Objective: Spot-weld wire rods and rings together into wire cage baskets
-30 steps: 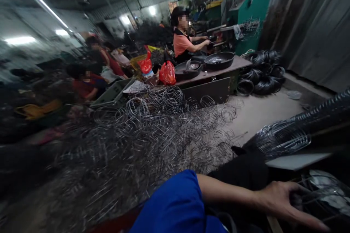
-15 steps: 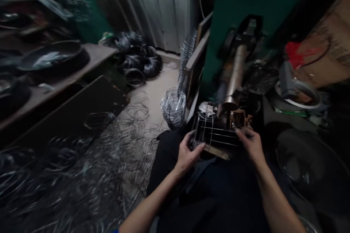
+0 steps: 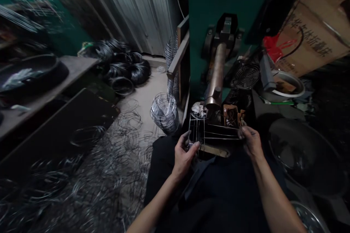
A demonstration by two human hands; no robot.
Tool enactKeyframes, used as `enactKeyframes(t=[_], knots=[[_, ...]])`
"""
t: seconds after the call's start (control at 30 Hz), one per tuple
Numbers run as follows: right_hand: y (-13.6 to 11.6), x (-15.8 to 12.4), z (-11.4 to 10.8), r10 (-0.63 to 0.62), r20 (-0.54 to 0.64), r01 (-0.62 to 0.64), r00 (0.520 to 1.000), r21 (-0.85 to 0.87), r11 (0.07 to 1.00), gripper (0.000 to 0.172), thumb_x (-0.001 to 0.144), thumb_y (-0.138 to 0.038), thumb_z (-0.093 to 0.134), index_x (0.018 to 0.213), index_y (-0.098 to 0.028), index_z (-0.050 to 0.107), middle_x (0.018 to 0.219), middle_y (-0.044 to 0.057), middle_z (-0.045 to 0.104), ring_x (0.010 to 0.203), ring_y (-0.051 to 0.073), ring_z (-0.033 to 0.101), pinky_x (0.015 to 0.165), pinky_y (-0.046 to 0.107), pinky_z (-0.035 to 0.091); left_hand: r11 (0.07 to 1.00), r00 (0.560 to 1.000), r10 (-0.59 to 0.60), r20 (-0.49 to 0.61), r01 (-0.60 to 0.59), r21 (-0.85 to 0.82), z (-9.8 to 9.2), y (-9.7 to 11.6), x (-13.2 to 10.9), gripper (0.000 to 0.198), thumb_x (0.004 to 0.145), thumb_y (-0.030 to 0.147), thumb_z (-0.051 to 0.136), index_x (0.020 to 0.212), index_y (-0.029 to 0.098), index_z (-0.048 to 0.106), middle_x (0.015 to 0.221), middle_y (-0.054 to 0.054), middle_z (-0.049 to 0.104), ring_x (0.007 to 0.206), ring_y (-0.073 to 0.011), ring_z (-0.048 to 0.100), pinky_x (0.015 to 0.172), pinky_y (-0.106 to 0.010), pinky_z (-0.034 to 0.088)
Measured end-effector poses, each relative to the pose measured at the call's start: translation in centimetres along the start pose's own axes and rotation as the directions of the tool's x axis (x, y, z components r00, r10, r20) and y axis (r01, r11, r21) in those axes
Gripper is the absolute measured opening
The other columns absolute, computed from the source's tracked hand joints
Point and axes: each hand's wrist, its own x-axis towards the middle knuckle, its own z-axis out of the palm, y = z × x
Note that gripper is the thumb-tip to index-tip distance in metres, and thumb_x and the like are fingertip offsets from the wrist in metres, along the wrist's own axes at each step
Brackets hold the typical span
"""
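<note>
A wire frame (image 3: 204, 133) of thin metal rods lies over my lap, below the machine's metal cylinder (image 3: 217, 76). My left hand (image 3: 186, 153) is closed on the frame's left end, thumb and fingers pinched together. At the frame's right, my right hand (image 3: 250, 139) pinches the ends of the long rods. A flat light strip (image 3: 214, 150) lies just under the rods, between the hands. White crumpled material (image 3: 198, 109) and a small cardboard box (image 3: 230, 115) with dark bits sit behind the frame.
The green machine (image 3: 202, 14) stands ahead. A stack of wire rings (image 3: 164, 111) stands on the floor at left, near black wire coils (image 3: 123, 62) and scattered loose wire (image 3: 109, 167). On the right are a large dark pan (image 3: 306, 153), a round pot (image 3: 290, 83) and a carton (image 3: 314, 40).
The view has turned rightward, so the surroundings sit further left. My right hand has moved a little away from my left hand along the rods. Both hands still grip the frame.
</note>
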Motion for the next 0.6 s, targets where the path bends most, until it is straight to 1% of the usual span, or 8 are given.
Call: enactKeyframes(t=[0.1,0.27,0.37,0.5,0.6], knots=[[0.2,0.1,0.2,0.009,0.005,-0.009,1.0,-0.007,1.0,0.049,0.079,-0.049,0.074,0.051,-0.02,0.046,0.051,-0.004,0.039,0.052,0.012,0.033,0.054,0.028,0.024,1.0,1.0,-0.005,0.009,0.004,0.003,0.2,-0.2,0.1,0.062,0.075,0.039,0.08,0.128,0.015,0.057,0.077,0.002,0.058,0.066,-0.01,0.054,0.063,-0.022,0.047],[0.7,0.3,0.6,0.026,-0.004,-0.026,1.0,-0.055,0.998,0.054,0.073,-0.053,0.077,0.051,-0.02,0.041,0.053,-0.005,0.031,0.053,0.01,0.026,0.051,0.028,0.021,1.0,1.0,0.005,0.014,-0.005,-0.002,0.5,-0.4,0.2,0.062,0.078,0.038,0.078,0.13,0.014,0.055,0.084,0.0,0.061,0.069,-0.0098,0.055,0.064,-0.021,0.047],[1.0,0.6,0.6,0.032,0.001,-0.032,0.999,-0.045,0.998,0.055,0.072,-0.054,0.077,0.051,-0.02,0.039,0.053,-0.005,0.03,0.052,0.01,0.025,0.051,0.028,0.02,1.0,1.0,-0.014,0.013,0.014,-0.012,0.6,-0.3,0.2,0.064,0.076,0.038,0.079,0.13,0.015,0.054,0.085,-0.001,0.062,0.071,-0.0107,0.057,0.065,-0.021,0.048],[1.3,1.1,0.6,0.036,0.009,-0.036,0.999,-0.027,0.999,0.055,0.072,-0.053,0.076,0.051,-0.02,0.038,0.052,-0.005,0.03,0.051,0.01,0.025,0.051,0.027,0.02,0.998,0.999,-0.039,0.0,0.039,-0.043,0.9,-0.5,0.3,0.066,0.073,0.04,0.08,0.13,0.016,0.054,0.08,0.002,0.061,0.062,-0.008,0.053,0.059,-0.02,0.047],[1.5,1.4,0.6,0.026,-0.002,-0.026,1.0,-0.017,1.0,0.054,0.072,-0.053,0.077,0.051,-0.02,0.039,0.052,-0.005,0.03,0.051,0.01,0.026,0.051,0.027,0.02,0.997,0.999,-0.045,-0.009,0.044,-0.058,1.0,-0.6,0.5,0.068,0.071,0.041,0.082,0.128,0.017,0.055,0.079,0.002,0.062,0.061,-0.0083,0.054,0.058,-0.02,0.047]])
